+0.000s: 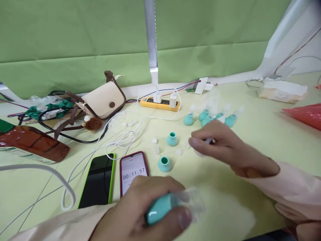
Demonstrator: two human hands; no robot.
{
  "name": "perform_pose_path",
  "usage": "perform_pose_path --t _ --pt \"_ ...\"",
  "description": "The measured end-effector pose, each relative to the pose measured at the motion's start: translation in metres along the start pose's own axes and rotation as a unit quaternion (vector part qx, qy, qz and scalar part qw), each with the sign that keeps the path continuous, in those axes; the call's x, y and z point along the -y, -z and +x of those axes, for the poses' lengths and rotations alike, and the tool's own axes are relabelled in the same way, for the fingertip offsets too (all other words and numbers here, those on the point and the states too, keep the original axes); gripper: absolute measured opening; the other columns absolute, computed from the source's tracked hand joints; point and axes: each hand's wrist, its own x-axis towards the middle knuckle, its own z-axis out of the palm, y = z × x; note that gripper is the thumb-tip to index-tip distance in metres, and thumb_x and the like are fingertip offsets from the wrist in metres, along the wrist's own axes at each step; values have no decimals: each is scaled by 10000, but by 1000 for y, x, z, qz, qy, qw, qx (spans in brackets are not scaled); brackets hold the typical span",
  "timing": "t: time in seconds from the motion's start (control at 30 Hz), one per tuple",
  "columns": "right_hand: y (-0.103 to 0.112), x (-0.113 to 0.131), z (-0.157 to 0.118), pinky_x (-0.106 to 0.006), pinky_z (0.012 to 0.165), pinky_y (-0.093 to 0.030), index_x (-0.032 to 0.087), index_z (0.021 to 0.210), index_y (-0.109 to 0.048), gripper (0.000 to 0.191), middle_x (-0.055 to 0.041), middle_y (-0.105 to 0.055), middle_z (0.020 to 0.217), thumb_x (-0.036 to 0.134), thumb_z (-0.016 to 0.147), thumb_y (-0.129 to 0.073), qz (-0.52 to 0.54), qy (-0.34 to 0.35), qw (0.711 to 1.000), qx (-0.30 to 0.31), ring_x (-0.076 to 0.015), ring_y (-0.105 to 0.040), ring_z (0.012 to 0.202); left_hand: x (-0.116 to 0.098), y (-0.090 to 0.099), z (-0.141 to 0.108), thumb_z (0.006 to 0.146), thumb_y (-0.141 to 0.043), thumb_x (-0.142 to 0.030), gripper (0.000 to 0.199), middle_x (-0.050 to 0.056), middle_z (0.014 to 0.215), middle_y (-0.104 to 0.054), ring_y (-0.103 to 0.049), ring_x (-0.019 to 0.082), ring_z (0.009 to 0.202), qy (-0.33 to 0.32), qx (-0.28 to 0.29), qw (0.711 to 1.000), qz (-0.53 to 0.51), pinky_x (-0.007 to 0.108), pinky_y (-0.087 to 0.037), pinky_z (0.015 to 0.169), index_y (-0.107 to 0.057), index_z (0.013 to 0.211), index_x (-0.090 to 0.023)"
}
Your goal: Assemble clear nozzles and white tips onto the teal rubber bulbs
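Note:
My left hand (150, 204) is closed around a teal rubber bulb (159, 209) with a clear tube (193, 202) fitted on its mouth, the tube pointing right. My right hand (220, 142) is curled shut above the table; a small grey and dark bit shows between its fingers, too blurred to name. Left of it stand two open-mouthed teal bulbs, one farther (172, 139) and one nearer (164, 164). Small clear and white pieces (179, 151) lie beside them. Behind my right hand stand several teal bulbs (188, 119) with clear tops, partly hidden by it.
A phone with a timer (132, 167) and a green-edged phone (97, 177) lie at the left. White cables (122, 139) tangle behind them. Farther back are a cream bag (104, 97) and a yellow power strip (160, 104). A bottle (35, 142) lies far left; a red packet (306, 115) is right.

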Motion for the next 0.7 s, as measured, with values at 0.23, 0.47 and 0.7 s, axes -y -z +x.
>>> perform_pose_path --t 0.23,0.47,0.7 --pt "31 -36 5 -253 488 -235 182 579 -270 338 9 -359 583 327 832 -442 -399 -168 874 222 -116 -309 515 10 19 21 694 -641 -452 271 -12 618 -562 -455 95 501 71 -32 960 -269 205 -344 448 -610 799 -204" --pt "9 -45 7 -236 481 -242 184 577 -239 295 20 -336 617 31 597 -491 -380 -171 874 252 -96 -281 523 1 26 30 819 -552 -388 165 -17 658 -586 -546 113 587 -20 -74 959 -274 212 -418 505 -601 844 -232" --pt "17 -49 8 -222 447 -259 188 554 -276 333 28 -361 596 122 601 -600 -375 -153 884 234 -89 -319 492 4 30 33 817 -561 -362 142 -31 639 -561 -528 94 564 -60 -132 963 -227 192 -399 487 -593 801 -225"
